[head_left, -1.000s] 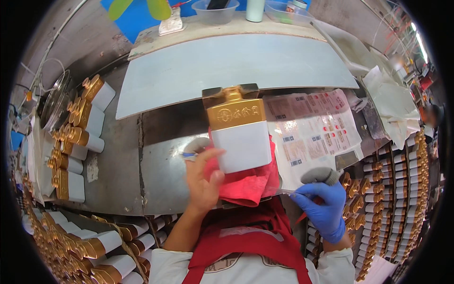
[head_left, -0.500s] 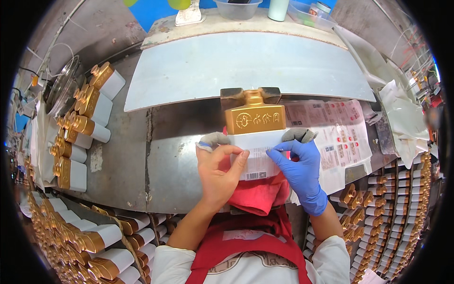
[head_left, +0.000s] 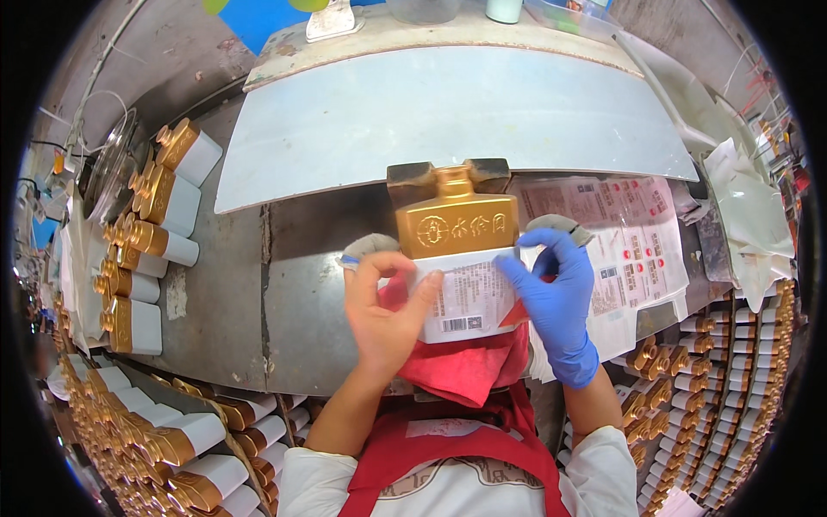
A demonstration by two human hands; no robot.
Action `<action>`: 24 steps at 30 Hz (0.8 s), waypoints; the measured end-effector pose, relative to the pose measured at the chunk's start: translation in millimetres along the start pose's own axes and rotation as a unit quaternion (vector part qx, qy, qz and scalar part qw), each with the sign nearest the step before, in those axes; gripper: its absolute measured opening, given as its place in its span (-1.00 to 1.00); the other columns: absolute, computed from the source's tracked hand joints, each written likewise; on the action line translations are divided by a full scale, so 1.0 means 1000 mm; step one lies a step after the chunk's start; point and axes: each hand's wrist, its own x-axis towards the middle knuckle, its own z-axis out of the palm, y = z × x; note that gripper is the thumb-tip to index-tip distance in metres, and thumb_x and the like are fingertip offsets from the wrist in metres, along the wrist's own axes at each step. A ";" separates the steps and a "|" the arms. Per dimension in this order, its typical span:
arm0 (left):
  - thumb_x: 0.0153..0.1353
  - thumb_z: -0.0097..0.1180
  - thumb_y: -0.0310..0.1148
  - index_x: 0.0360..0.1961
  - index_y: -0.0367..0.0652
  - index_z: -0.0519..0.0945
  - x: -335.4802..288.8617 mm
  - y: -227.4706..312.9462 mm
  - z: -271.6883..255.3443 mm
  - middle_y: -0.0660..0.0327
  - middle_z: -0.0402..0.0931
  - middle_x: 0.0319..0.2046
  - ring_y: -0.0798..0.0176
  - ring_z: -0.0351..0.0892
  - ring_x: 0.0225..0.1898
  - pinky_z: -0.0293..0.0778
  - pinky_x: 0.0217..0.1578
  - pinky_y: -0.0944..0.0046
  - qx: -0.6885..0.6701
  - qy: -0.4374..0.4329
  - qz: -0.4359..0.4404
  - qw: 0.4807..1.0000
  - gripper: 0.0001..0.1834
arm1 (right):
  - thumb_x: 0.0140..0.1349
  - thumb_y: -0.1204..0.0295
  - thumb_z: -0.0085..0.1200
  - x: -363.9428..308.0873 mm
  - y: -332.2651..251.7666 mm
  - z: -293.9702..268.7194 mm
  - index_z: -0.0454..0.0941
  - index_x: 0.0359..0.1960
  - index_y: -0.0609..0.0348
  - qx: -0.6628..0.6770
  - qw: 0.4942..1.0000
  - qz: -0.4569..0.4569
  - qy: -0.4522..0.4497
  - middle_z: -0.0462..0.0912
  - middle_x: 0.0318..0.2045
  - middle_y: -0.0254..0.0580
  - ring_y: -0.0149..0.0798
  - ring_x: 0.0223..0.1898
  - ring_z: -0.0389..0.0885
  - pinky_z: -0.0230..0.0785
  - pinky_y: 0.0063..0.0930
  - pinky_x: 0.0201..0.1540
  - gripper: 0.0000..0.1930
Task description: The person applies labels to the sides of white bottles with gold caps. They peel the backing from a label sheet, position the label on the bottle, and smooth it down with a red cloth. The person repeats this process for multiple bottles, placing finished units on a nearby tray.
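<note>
A flat bottle (head_left: pixel 458 222) with a gold embossed shoulder and a white body lies in front of me, its neck resting in a dark notched block (head_left: pixel 412 176). A thin printed label (head_left: pixel 469 295) with dark text lies over its white face. My left hand (head_left: pixel 385 302), bare with a grey finger cover, curls with its thumb at the label's left edge. At the upper right edge, the thumb and fingers of my blue-gloved right hand (head_left: pixel 556 293) hold the label. Under the bottle is a red cloth (head_left: pixel 465 366).
Printed label sheets (head_left: pixel 633 250) lie to the right. Several gold and white bottles (head_left: pixel 177 198) stand at the left of the metal table (head_left: pixel 224 293). A pale board (head_left: pixel 457 112) spans the back. Racks of bottles (head_left: pixel 715 396) fill both lower sides.
The label has shifted slightly on the bottle's face and its print shows more. My hands have moved a little apart. The whole view has shifted slightly.
</note>
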 end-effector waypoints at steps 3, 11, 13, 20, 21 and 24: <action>0.13 0.10 -0.59 -0.06 -0.28 0.40 0.002 -0.002 0.000 0.22 0.41 -0.18 0.39 0.36 -0.10 0.32 -0.06 0.37 -0.191 0.003 -0.114 0.975 -0.67 | 0.06 0.49 0.22 0.002 0.021 -0.007 0.55 -0.20 0.10 0.109 0.990 0.078 0.040 0.31 -0.56 -0.54 -0.63 -0.58 0.19 0.11 -0.74 -0.52 -0.76; 0.32 -0.20 -0.43 0.30 -0.29 -0.05 -0.007 -0.001 0.002 0.06 0.20 0.15 0.27 0.18 0.18 0.11 0.17 0.29 -0.197 -0.072 -0.110 0.972 -0.42 | 0.19 0.51 0.07 -0.025 0.041 -0.020 0.50 -0.05 0.24 0.255 0.941 0.217 -0.044 0.54 -0.30 -0.44 -0.66 -0.55 0.27 0.19 -0.77 -0.48 -0.73; 0.31 -0.18 -0.40 0.33 -0.31 -0.15 -0.008 -0.002 0.004 0.02 0.16 0.19 0.24 0.15 0.21 0.07 0.21 0.27 -0.163 -0.101 -0.080 0.978 -0.35 | 0.08 0.52 0.16 -0.026 0.038 -0.018 0.46 0.03 0.22 0.236 0.947 0.208 -0.058 0.55 -0.27 -0.40 -0.65 -0.56 0.28 0.19 -0.77 -0.47 -0.59; 0.24 0.01 -0.42 0.34 -0.34 -0.24 -0.001 0.005 0.017 -0.01 0.15 0.19 0.19 0.24 0.17 0.20 0.15 0.24 -0.113 -0.120 -0.081 0.983 -0.18 | -0.20 0.31 0.39 -0.009 0.006 -0.003 0.33 0.18 0.21 0.023 0.988 0.117 -0.100 0.50 -0.37 -0.41 -0.57 -0.53 0.28 0.26 -0.66 -0.45 -0.19; 0.23 0.03 -0.43 0.34 -0.34 -0.24 0.000 0.007 0.018 -0.01 0.15 0.19 0.18 0.26 0.16 0.22 0.14 0.24 -0.115 -0.119 -0.087 0.982 -0.17 | -0.20 0.30 0.40 -0.008 0.005 -0.002 0.33 0.18 0.21 0.010 0.989 0.108 -0.103 0.50 -0.37 -0.39 -0.56 -0.53 0.28 0.27 -0.65 -0.44 -0.19; 0.23 0.03 -0.45 0.33 -0.35 -0.25 -0.001 0.004 0.015 -0.01 0.18 0.17 0.19 0.25 0.16 0.24 0.12 0.25 -0.103 -0.129 -0.065 0.984 -0.17 | -0.20 0.29 0.40 -0.006 0.003 0.000 0.32 0.18 0.22 -0.015 0.990 0.088 -0.112 0.51 -0.36 -0.34 -0.52 -0.51 0.30 0.29 -0.62 -0.43 -0.17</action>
